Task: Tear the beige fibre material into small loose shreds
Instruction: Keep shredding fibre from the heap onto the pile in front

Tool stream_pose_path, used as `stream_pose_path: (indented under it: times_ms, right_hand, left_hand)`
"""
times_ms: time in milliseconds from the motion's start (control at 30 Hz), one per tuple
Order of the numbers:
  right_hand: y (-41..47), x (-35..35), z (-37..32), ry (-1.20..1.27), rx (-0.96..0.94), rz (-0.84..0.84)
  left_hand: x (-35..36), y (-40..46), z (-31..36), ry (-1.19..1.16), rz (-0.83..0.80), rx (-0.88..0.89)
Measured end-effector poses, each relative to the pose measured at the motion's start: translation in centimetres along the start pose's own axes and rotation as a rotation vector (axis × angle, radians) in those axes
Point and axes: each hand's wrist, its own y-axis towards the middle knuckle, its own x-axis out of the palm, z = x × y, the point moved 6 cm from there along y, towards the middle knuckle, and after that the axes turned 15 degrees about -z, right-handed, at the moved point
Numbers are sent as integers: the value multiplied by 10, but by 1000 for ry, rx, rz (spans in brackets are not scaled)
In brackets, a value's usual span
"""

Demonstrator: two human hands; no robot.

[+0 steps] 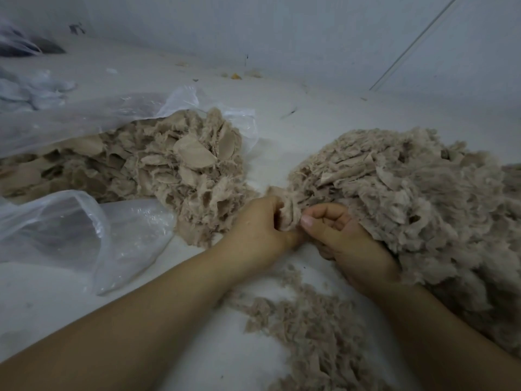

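Note:
A small piece of beige fibre sits between both hands at the centre. My left hand grips its left side with curled fingers. My right hand pinches its right side with thumb and fingers. A heap of flat, untorn beige fibre pieces spills from a clear plastic bag at the left. A large fluffy pile of torn shreds lies at the right, touching my right hand. More loose shreds are scattered on the white surface between my forearms.
A second clear plastic bag lies open at the near left. White crumpled material and a dark object sit at the far left. A pale wall closes the back, with small scraps along its foot.

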Motion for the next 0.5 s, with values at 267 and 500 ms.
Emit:
stream_pose_path:
  times_ms: [267, 500]
  right_hand:
    - [-2, 2, 0, -26, 45, -34]
    - [-1, 5, 5, -76, 119, -85]
  left_hand:
    - [-8, -13, 23, 483, 223, 349]
    - [-11, -14, 16, 505, 298, 264]
